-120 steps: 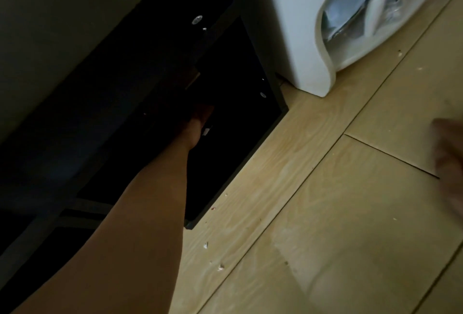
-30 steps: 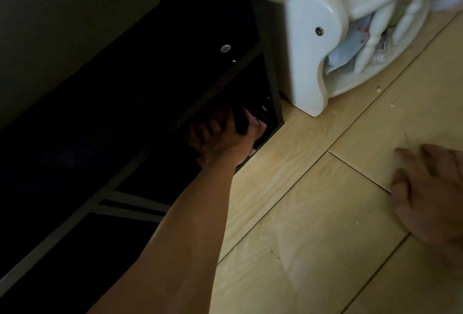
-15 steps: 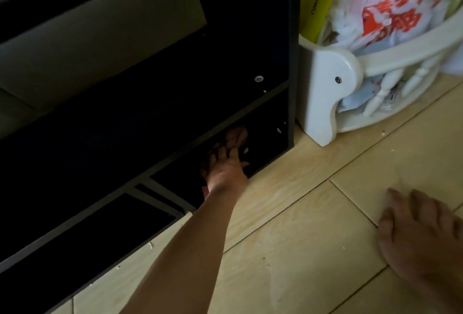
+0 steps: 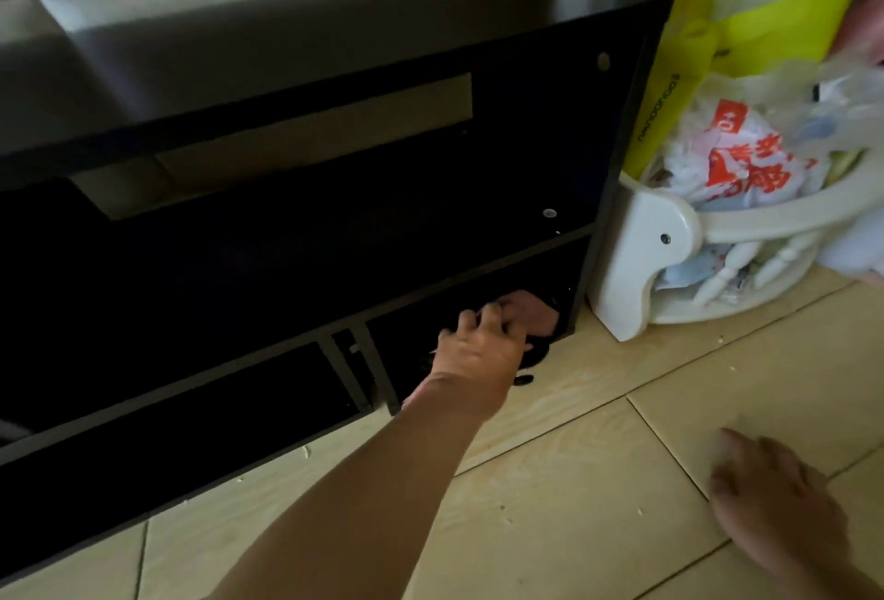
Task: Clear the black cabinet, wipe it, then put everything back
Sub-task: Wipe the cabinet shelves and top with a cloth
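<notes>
Here the left hand [image 4: 483, 350] clutches a pink cloth [image 4: 531, 310] inside the black cabinet [image 4: 335, 39]; right hand [image 4: 775, 499] lies flat, open.

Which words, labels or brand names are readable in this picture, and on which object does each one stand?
"nanoonoa" or something close, dark letters running up the edge of the yellow plastic bag; blurred, so the spelling is uncertain.
Large red characters on the white plastic bag in the white wooden rack: not Latin script, too crumpled and blurred to read.
Black wooden cabinet: no text visible.
</notes>
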Demonstrator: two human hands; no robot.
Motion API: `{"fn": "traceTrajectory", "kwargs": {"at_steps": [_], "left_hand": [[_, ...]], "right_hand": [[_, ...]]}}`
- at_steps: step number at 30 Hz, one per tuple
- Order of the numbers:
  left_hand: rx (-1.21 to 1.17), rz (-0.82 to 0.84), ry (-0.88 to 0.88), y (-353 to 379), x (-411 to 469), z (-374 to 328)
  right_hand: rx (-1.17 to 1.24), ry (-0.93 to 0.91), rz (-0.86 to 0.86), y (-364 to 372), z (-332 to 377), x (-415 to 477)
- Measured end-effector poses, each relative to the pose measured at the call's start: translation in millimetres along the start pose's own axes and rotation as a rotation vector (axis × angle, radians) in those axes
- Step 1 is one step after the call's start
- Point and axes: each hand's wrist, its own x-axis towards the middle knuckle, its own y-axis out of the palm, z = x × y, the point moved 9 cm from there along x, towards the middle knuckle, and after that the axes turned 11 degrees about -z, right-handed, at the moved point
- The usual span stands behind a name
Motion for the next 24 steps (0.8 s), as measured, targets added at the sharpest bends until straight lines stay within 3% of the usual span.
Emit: {"fn": "traceTrajectory", "kwargs": {"at_steps": [2, 6, 8, 13, 16, 19, 24], "left_hand": [[0.001, -0.013, 0.045, -14.0, -18.5, -5.6], [-0.008, -0.061, 0.06, -46.2, -53.3, 0.7], [-0.032, -0.081, 0.034, -62.5, -67.8, 7.5], [-0.078, -0.188, 0.057, -120.0, -106.5, 18.8], [-0.091, -0.269, 0.05, -155.2, -132.9, 32.9], [-0.096, -0.337, 0.007, -185.7, -155.7, 53.1], [-0.181, -0.459, -0.095, -226.7, -191.3, 92.2]], "right_hand": [[-0.08, -0.126, 0.175, -13.9, 13.2, 6.9], [-0.072, -0.282, 0.364, -60.7, 67.5, 9.1], [0.08, -0.305, 0.413, -93.5, 107.6, -5.4], [0.764, -0.161, 0.653, -168.5, 201.2, -75.8], [0.95, -0.269, 0.722, -206.8, 244.3, -115.6], [1.158, -0.304, 0.684, -238.3, 278.1, -142.1], [1.289, -0.335, 0.708, -278.2, 324.3, -186.4]]}}
